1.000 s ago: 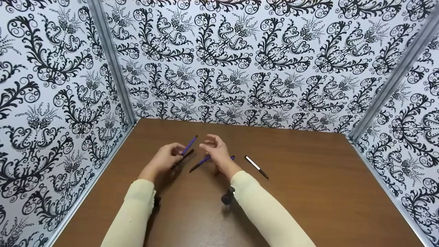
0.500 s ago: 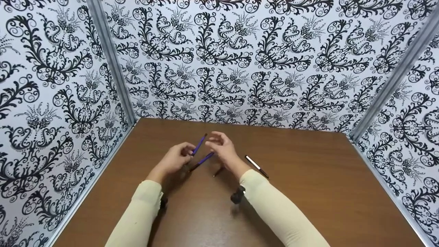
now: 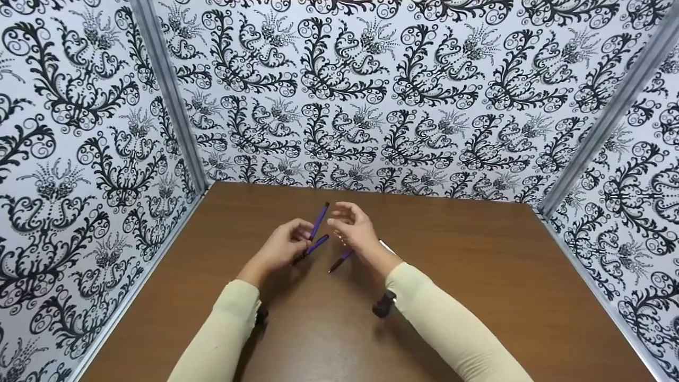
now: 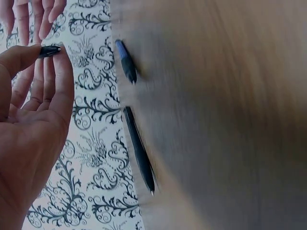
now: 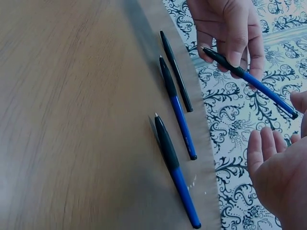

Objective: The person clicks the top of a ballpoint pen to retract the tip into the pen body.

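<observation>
My left hand pinches a blue pen with a black grip between thumb and fingertips, above the table. In the head view that pen slants up towards my right hand, whose fingers are spread and loosely bent with nothing between them. The right wrist view shows the pen's blue end close to the right thumb, apart from it as far as I can tell. Below the hands lie two more blue pens, one beside a black pen, the other nearer the right hand.
A white pen with dark ends lies right of the hands, partly hidden by the right wrist. The brown wooden table is bounded by walls with a black floral pattern and metal corner posts.
Both hands have shifted to the right, the left one carrying its blue pen. The right forearm now covers part of the white pen. The lying pens appear unmoved.
</observation>
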A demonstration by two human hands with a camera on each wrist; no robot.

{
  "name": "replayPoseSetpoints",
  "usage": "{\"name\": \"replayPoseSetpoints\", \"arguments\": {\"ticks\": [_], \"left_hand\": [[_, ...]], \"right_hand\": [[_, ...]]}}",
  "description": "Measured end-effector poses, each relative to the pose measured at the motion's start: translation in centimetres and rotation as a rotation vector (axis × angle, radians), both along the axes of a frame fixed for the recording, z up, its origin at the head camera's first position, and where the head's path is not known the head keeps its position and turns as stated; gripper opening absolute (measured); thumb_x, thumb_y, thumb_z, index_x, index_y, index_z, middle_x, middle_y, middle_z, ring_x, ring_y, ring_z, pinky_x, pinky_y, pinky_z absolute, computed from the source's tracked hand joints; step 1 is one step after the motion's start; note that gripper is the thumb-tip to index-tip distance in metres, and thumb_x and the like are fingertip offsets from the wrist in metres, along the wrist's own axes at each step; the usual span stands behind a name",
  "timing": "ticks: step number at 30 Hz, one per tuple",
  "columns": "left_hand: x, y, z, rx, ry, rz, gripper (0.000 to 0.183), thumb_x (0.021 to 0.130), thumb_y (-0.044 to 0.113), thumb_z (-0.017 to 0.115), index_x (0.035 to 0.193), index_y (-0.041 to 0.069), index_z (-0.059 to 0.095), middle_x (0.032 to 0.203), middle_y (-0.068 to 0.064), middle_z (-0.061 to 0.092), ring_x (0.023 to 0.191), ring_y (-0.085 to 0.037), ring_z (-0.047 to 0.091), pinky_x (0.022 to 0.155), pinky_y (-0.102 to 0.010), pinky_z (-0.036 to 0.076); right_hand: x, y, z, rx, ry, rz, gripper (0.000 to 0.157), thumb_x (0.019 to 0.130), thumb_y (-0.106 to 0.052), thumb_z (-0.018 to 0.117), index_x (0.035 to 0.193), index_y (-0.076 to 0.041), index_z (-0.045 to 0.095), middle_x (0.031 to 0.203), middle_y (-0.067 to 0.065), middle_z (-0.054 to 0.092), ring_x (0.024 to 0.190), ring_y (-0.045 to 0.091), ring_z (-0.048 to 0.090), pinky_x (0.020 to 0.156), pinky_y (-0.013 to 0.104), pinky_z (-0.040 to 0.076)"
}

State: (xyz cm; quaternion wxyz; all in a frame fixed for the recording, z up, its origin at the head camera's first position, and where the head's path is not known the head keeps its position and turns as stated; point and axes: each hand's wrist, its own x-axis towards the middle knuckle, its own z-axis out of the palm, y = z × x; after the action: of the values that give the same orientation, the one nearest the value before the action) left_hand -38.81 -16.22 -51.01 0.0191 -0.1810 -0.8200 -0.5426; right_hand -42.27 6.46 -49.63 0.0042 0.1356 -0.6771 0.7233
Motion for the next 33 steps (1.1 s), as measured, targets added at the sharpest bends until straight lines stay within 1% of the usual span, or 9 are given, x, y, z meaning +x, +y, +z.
{"name": "replayPoseSetpoints", "arguments": {"ticks": [4,7,10,13,18,21,26,28,33], "left_hand": [[0.2,1.2,0.1,0.032,0.009,-0.041,0.035,0.097,-0.01,0.068,0.131,0.0,0.069,0.113,-0.019,0.072,0.101,-0.025,0.068,0.085,-0.032,0.058],[0.3,2.1,0.0,0.041,0.007,-0.068,0.036,0.097,-0.01,0.067,0.131,0.001,0.068,0.114,-0.021,0.071,0.102,-0.025,0.068,0.087,-0.033,0.058],[0.4,3.0,-0.1,0.04,0.004,-0.088,0.036,0.098,-0.009,0.067,0.131,0.004,0.068,0.114,-0.017,0.071,0.105,-0.024,0.068,0.091,-0.036,0.058],[0.5,3.8,-0.1,0.042,0.012,-0.1,0.037,0.098,-0.009,0.066,0.132,0.005,0.067,0.112,-0.011,0.071,0.106,-0.024,0.068,0.093,-0.04,0.059],[0.6,4.8,0.1,0.073,0.036,-0.117,0.041,0.095,-0.01,0.067,0.133,0.005,0.066,0.111,-0.01,0.07,0.105,-0.025,0.068,0.096,-0.044,0.058],[0.7,5.4,0.2,0.092,0.042,-0.125,0.041,0.095,-0.01,0.067,0.133,0.004,0.066,0.111,-0.011,0.07,0.104,-0.025,0.068,0.095,-0.041,0.058],[0.8,6.2,0.0,0.126,0.022,-0.132,0.039,0.097,-0.009,0.066,0.133,0.003,0.066,0.113,-0.012,0.07,0.104,-0.024,0.067,0.094,-0.035,0.057],[0.9,6.5,0.0,0.144,0.013,-0.132,0.037,0.097,-0.009,0.066,0.132,0.003,0.066,0.114,-0.013,0.07,0.104,-0.024,0.067,0.093,-0.033,0.057],[1.2,7.3,0.1,0.18,0.001,-0.14,0.033,0.097,-0.008,0.067,0.128,0.003,0.066,0.111,-0.012,0.07,0.102,-0.024,0.067,0.089,-0.031,0.057]], "right_hand": [[0.2,0.9,0.4,-0.015,0.019,-0.017,0.053,0.097,0.003,0.08,0.146,0.006,0.058,0.131,0.024,0.07,0.103,0.021,0.071,0.084,0.034,0.065],[0.4,1.6,0.6,-0.025,0.038,-0.028,0.051,0.097,0.005,0.079,0.144,0.006,0.059,0.131,0.026,0.07,0.102,0.02,0.071,0.087,0.034,0.064],[0.7,2.1,0.8,-0.046,0.042,-0.028,0.05,0.097,0.007,0.078,0.144,0.008,0.059,0.129,0.025,0.071,0.102,0.02,0.071,0.087,0.033,0.064],[0.9,2.5,1.1,-0.071,0.038,-0.021,0.05,0.097,0.007,0.077,0.144,0.008,0.059,0.125,0.019,0.071,0.102,0.02,0.07,0.088,0.033,0.063],[1.3,3.0,1.7,-0.09,0.041,-0.022,0.049,0.097,0.007,0.077,0.143,0.008,0.06,0.12,0.014,0.07,0.101,0.019,0.069,0.088,0.032,0.063],[1.5,3.2,2.1,-0.101,0.044,-0.021,0.05,0.097,0.009,0.077,0.143,0.009,0.059,0.119,0.013,0.069,0.099,0.018,0.069,0.088,0.032,0.063],[1.8,3.8,2.6,-0.11,0.058,-0.019,0.049,0.097,0.011,0.075,0.143,0.01,0.059,0.117,0.013,0.071,0.096,0.017,0.07,0.092,0.039,0.064],[1.8,4.1,2.8,-0.112,0.065,-0.017,0.048,0.097,0.012,0.075,0.143,0.01,0.06,0.117,0.013,0.072,0.096,0.017,0.071,0.093,0.04,0.064],[1.7,4.9,2.9,-0.128,0.071,-0.015,0.044,0.096,0.013,0.075,0.139,0.005,0.065,0.115,0.012,0.073,0.095,0.017,0.072,0.094,0.04,0.064]]}}
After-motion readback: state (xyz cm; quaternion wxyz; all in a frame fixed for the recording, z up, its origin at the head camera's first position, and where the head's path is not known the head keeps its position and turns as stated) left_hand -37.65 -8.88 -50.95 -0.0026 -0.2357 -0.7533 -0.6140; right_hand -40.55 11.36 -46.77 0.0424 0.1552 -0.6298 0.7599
